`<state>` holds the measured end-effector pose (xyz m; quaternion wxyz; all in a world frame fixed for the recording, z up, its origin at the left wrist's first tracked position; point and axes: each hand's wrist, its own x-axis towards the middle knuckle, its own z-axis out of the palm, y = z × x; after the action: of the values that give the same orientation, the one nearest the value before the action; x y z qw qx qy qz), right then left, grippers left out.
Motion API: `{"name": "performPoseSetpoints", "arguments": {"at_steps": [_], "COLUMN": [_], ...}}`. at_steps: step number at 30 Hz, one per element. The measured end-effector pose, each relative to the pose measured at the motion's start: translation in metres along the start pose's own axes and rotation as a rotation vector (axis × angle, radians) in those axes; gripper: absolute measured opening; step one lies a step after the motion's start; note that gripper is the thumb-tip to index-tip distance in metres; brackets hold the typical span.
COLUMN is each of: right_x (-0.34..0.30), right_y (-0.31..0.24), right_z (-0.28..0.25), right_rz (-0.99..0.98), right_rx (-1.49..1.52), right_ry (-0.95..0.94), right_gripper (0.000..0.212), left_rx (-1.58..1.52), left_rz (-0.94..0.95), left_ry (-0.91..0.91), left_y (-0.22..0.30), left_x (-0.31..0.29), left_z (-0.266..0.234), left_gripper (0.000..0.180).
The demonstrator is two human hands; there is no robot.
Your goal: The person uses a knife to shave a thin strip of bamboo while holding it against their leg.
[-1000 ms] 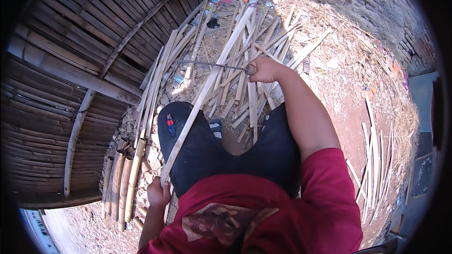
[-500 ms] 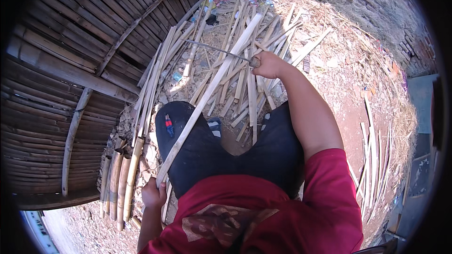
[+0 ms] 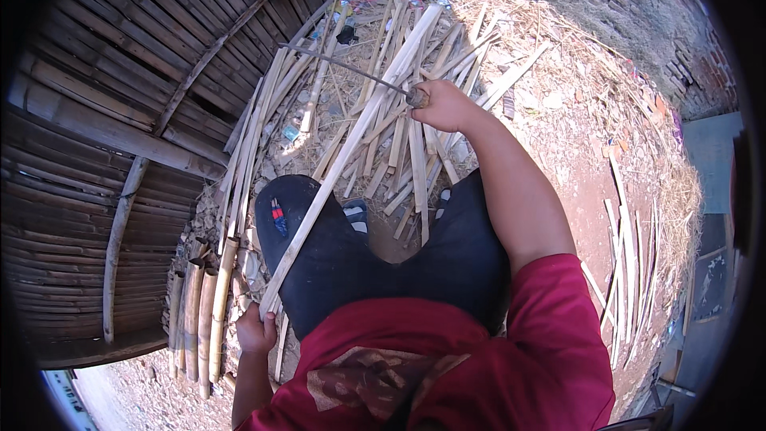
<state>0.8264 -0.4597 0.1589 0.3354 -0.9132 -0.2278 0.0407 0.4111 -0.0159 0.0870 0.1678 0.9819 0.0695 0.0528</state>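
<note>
We hold one long bamboo strip (image 3: 343, 152) slanting across our lap, its near end clenched in the fingers of our left hand (image 3: 255, 329) down by the left hip, its far end reaching out over the heap of split bamboo (image 3: 407, 112) on the ground ahead. Our right hand (image 3: 443, 104) is closed tight around the handle of a long thin blade (image 3: 343, 68), which points off to the left and lies across the strip (whether the edge touches it we cannot tell from here). By our reading we are at the shaving or splitting step, with the blade set near the far part of the strip; the next stroke would call for the left hand to keep the strip steady against the thigh while the right draws the blade along the grain, away from the legs. Counting: one strip in hand, one blade, two hands both gripping; some four round bamboo poles (image 3: 195, 319) lie side by side at our left near the woven bamboo wall (image 3: 96, 112); the loose slats in the heap are too many and too tangled to count.
</note>
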Motion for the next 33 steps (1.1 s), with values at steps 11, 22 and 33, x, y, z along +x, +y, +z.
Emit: {"name": "performPoseSetpoints", "arguments": {"at_steps": [11,22,33], "right_x": [0.009,0.011,-0.004], "right_y": [0.014,0.029,-0.045], "right_z": [-0.002,-0.005,0.004], "right_rz": [0.015,0.117,-0.087], "right_rx": [-0.030,-0.093,-0.314], "right_ry": [0.022,-0.081,-0.265], "right_gripper": [0.022,0.028,0.039], "left_rx": [0.054,0.154,0.117], "left_rz": [-0.023,-0.095,-0.085], "left_ry": [0.069,0.079,0.094], "left_y": [-0.034,-0.065,-0.065], "left_x": [-0.033,-0.047,-0.054], "left_z": [0.004,0.002,-0.014], "left_gripper": [0.050,0.059,0.054]}}
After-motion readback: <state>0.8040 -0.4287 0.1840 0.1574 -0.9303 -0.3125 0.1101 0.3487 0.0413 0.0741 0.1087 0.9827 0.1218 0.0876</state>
